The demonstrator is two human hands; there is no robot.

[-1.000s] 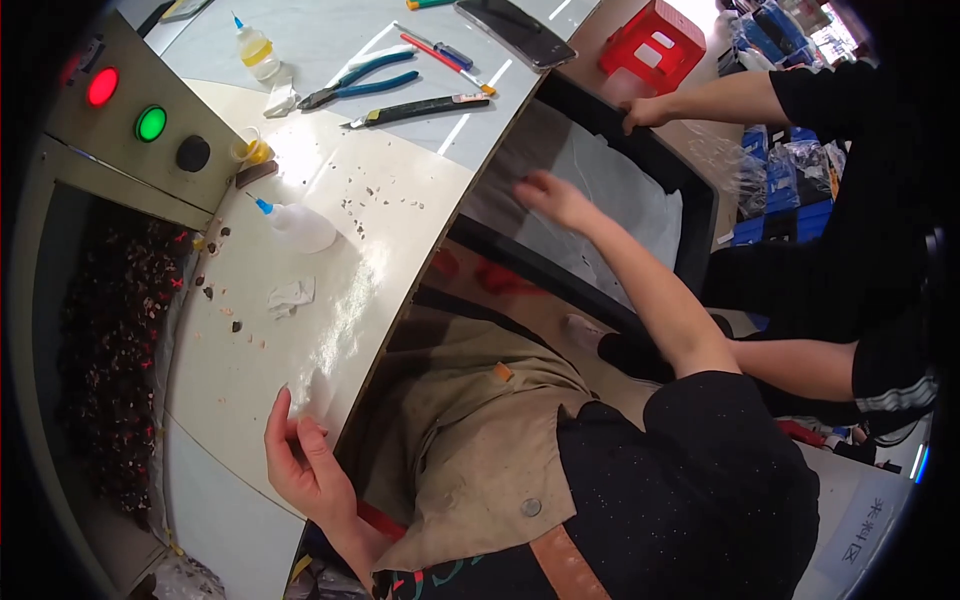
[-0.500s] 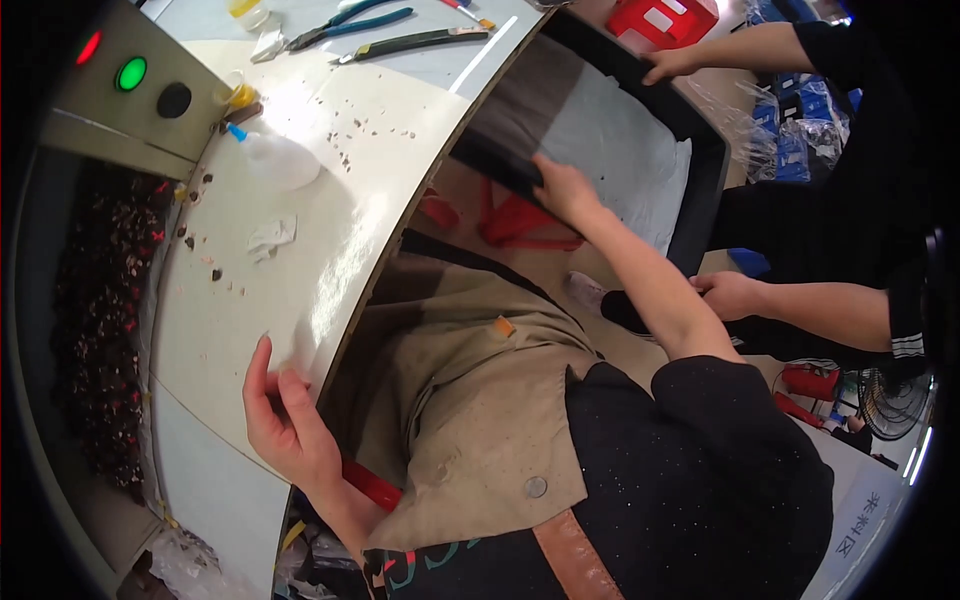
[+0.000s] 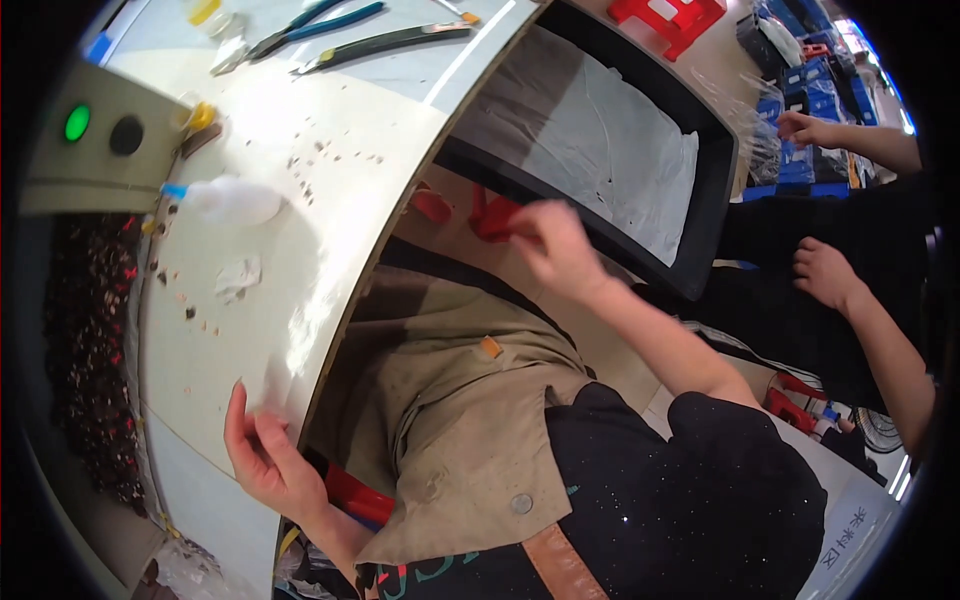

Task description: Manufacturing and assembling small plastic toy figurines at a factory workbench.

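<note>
The black tray (image 3: 712, 200) is located to the right of the workbench (image 3: 385, 180), its left end meeting the bench edge in view. The right hand (image 3: 553, 250), blurred, is at the tray's near long side with fingers curled; contact and grip cannot be determined. The left hand (image 3: 272, 468) is at the bench edge, fingers loosely bent, gripping nothing visible.

The bench top is pale and glossy, bearing dark fragments (image 3: 310, 170), a crumpled white tissue (image 3: 238, 278), a blue-tipped bottle (image 3: 235, 203) and blue-handled pliers (image 3: 310, 28). A panel with a lit green button (image 3: 77, 123) and a black knob (image 3: 126, 135) adjoins at left. A red stool (image 3: 672, 22) stands beyond the tray. At right, a co-worker's two hands (image 3: 828, 272) are apart from the tray.

The bench edge runs diagonally beside the tan apron (image 3: 480, 440). A strip of floor (image 3: 610, 345) shows between apron and tray.

The tray is rectangular with raised walls; its grey sheet liner (image 3: 620, 140) is thin and wrinkled. The bottle is translucent white and rounded, lying on its side.
</note>
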